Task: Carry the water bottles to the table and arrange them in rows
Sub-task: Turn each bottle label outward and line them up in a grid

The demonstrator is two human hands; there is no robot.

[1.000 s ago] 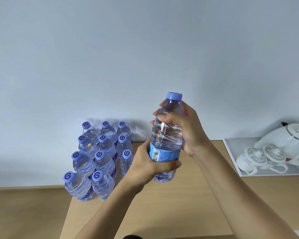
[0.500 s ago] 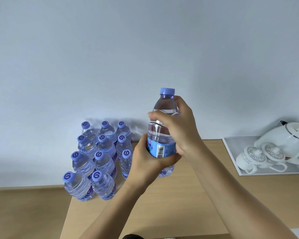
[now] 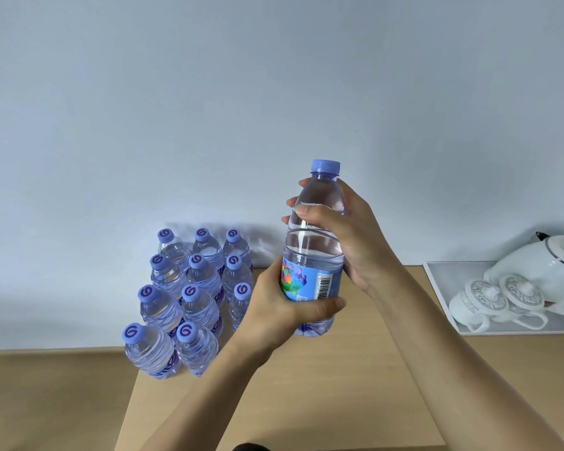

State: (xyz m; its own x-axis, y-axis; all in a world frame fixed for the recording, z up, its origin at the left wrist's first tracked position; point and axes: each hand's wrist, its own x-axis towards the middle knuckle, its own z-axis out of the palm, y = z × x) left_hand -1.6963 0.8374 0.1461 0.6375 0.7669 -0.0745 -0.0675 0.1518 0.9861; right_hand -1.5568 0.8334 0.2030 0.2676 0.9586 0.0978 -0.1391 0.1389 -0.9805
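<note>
I hold one clear water bottle (image 3: 313, 252) with a purple cap upright above the light wooden table (image 3: 323, 385). My left hand (image 3: 280, 310) grips its lower part around the blue label. My right hand (image 3: 342, 236) grips its upper part just below the neck. To the left, several matching bottles (image 3: 189, 297) stand in three rows at the table's back left corner, against the wall. The held bottle's base hovers a little above the tabletop, to the right of the group.
A white tray (image 3: 443, 288) at the back right carries a white teapot (image 3: 547, 265) and two lidded cups (image 3: 495, 297). A wooden floor strip (image 3: 46, 398) lies left of the table. The pale wall (image 3: 274, 92) stands close behind.
The bottle has turned in my hands, so the colourful part of its label and the barcode now face me. It has stayed at about the same height, to the right of the group.
</note>
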